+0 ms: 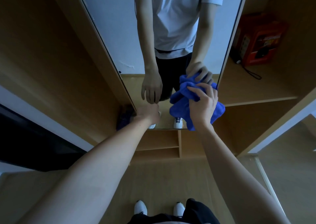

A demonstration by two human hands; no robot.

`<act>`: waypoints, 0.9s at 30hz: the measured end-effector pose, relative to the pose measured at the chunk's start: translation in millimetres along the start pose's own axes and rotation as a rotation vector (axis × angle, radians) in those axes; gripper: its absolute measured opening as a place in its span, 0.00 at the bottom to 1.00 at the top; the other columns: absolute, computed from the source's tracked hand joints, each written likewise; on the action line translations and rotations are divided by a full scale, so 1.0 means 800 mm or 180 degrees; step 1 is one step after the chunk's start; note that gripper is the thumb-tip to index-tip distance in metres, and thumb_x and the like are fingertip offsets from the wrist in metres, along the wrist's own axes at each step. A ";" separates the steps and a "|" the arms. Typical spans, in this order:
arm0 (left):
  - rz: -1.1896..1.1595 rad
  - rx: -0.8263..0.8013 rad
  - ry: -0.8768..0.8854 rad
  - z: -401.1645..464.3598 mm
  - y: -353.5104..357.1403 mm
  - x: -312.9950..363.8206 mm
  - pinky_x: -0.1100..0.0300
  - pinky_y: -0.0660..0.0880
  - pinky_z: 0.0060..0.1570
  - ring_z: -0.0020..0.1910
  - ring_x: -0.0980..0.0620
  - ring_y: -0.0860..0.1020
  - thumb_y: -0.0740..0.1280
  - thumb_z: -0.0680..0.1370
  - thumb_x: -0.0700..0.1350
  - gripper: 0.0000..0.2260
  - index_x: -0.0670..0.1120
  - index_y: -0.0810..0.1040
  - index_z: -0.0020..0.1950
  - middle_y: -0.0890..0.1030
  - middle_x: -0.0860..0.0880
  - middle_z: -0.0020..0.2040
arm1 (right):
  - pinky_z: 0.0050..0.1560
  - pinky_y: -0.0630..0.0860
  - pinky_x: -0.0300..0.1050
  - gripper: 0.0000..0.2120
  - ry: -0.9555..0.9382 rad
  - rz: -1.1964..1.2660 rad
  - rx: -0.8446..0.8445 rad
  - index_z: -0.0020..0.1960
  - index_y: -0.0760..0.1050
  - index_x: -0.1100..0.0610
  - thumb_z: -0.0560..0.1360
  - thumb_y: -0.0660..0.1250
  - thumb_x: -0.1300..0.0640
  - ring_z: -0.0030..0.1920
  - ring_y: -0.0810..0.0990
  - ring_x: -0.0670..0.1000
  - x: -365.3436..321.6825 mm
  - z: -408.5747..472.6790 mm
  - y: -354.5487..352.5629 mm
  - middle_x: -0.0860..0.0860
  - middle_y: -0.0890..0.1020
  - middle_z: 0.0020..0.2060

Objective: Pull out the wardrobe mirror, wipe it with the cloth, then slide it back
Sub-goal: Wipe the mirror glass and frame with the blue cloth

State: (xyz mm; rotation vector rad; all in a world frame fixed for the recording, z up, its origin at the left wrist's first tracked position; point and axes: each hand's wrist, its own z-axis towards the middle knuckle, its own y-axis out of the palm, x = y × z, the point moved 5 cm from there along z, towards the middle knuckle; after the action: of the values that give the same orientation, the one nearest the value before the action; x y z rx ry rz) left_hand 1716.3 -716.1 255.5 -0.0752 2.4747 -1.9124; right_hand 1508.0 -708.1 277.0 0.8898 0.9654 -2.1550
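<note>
Fingers (196, 88) of right hand (203, 104) curled round blue cloth (181, 102), bunched and pressed against lower right of mirror (119, 35). Left hand (149, 114) at mirror's lower left edge; finger state hidden, cannot tell. Mirror upright between wardrobe panels (59, 61). Orange box (259, 40) on right shelf (253, 86)

A home bedroom: an open wooden wardrobe (256, 90) with shelves, a tall mirror (119, 26), and wood flooring (162, 181).
</note>
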 end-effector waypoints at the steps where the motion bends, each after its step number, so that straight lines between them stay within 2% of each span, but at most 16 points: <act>1: -0.0024 -0.0049 -0.0031 0.000 0.002 0.003 0.50 0.77 0.42 0.44 0.43 0.78 0.58 0.79 0.41 0.08 0.47 0.76 0.47 0.79 0.45 0.46 | 0.61 0.68 0.49 0.17 -0.0055 -0.0034 -0.0025 0.54 0.84 0.49 0.72 0.67 0.66 0.58 0.70 0.52 0.003 -0.001 0.000 0.46 0.77 0.57; 4: -0.0108 -0.0099 -0.0116 0.006 0.004 0.008 0.44 0.79 0.44 0.42 0.42 0.77 0.58 0.78 0.41 0.07 0.50 0.75 0.46 0.78 0.46 0.43 | 0.60 0.68 0.51 0.18 -0.0063 -0.0279 -0.0471 0.54 0.84 0.50 0.71 0.67 0.68 0.57 0.70 0.54 0.034 -0.023 0.015 0.48 0.77 0.57; 7: -0.0186 -0.0070 0.0011 0.009 0.000 0.015 0.44 0.80 0.46 0.42 0.42 0.78 0.60 0.79 0.44 0.05 0.48 0.75 0.48 0.79 0.46 0.43 | 0.60 0.67 0.53 0.21 0.0306 -0.0515 -0.0950 0.55 0.84 0.50 0.70 0.67 0.70 0.57 0.71 0.57 0.068 -0.041 0.029 0.48 0.78 0.57; 9: -0.0193 -0.0028 0.0097 0.011 -0.003 0.021 0.48 0.80 0.45 0.42 0.42 0.79 0.60 0.80 0.43 0.06 0.46 0.76 0.49 0.80 0.45 0.44 | 0.59 0.67 0.53 0.22 0.0367 -0.0484 -0.0828 0.54 0.84 0.50 0.69 0.67 0.71 0.57 0.71 0.56 0.064 -0.036 0.022 0.47 0.78 0.56; 12: -0.0082 -0.0047 0.0176 0.011 -0.002 0.027 0.53 0.74 0.40 0.44 0.42 0.79 0.58 0.81 0.42 0.06 0.46 0.73 0.47 0.79 0.45 0.45 | 0.60 0.69 0.50 0.19 0.0253 -0.0059 -0.0191 0.53 0.84 0.50 0.70 0.67 0.69 0.57 0.70 0.53 0.030 -0.012 -0.006 0.45 0.77 0.56; 15: 0.0058 -0.0205 0.0249 0.006 0.001 0.034 0.53 0.72 0.42 0.49 0.42 0.78 0.56 0.82 0.44 0.07 0.46 0.74 0.51 0.75 0.45 0.46 | 0.61 0.68 0.44 0.17 0.0198 0.0217 0.0195 0.53 0.84 0.50 0.71 0.68 0.67 0.59 0.70 0.50 0.014 0.011 -0.022 0.43 0.76 0.57; 18: 0.0117 -0.0249 0.0238 0.004 0.003 0.039 0.52 0.75 0.45 0.48 0.41 0.78 0.57 0.81 0.43 0.06 0.46 0.73 0.49 0.79 0.44 0.50 | 0.61 0.68 0.48 0.19 0.0094 -0.0024 -0.0177 0.53 0.83 0.51 0.70 0.67 0.69 0.59 0.69 0.51 0.036 0.002 -0.009 0.45 0.76 0.57; 21: 0.0174 -0.0107 0.0245 0.001 -0.001 0.043 0.52 0.74 0.44 0.49 0.41 0.79 0.59 0.81 0.46 0.08 0.46 0.76 0.53 0.80 0.45 0.51 | 0.60 0.65 0.48 0.20 0.0550 -0.0386 -0.0849 0.54 0.82 0.50 0.70 0.65 0.70 0.59 0.70 0.54 0.084 -0.027 0.009 0.46 0.76 0.57; 23: 0.0205 0.0001 0.0294 0.000 -0.005 0.048 0.52 0.74 0.43 0.51 0.41 0.79 0.58 0.82 0.48 0.11 0.46 0.77 0.57 0.80 0.45 0.52 | 0.59 0.64 0.46 0.20 0.0791 -0.0446 -0.0831 0.54 0.82 0.49 0.71 0.66 0.69 0.59 0.71 0.56 0.096 -0.033 0.004 0.46 0.76 0.56; 27: 0.0209 0.0031 0.0287 0.003 -0.007 0.057 0.52 0.71 0.41 0.47 0.43 0.78 0.57 0.83 0.46 0.11 0.45 0.77 0.57 0.79 0.46 0.50 | 0.61 0.69 0.50 0.18 0.0619 0.0044 -0.0296 0.54 0.82 0.48 0.71 0.67 0.68 0.58 0.69 0.50 0.057 0.001 -0.020 0.42 0.75 0.56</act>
State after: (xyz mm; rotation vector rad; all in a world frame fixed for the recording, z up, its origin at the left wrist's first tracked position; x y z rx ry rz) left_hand 1671.1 -722.1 261.0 0.0935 2.4893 -1.9434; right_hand 1469.0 -711.6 248.8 1.0715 1.1407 -2.0218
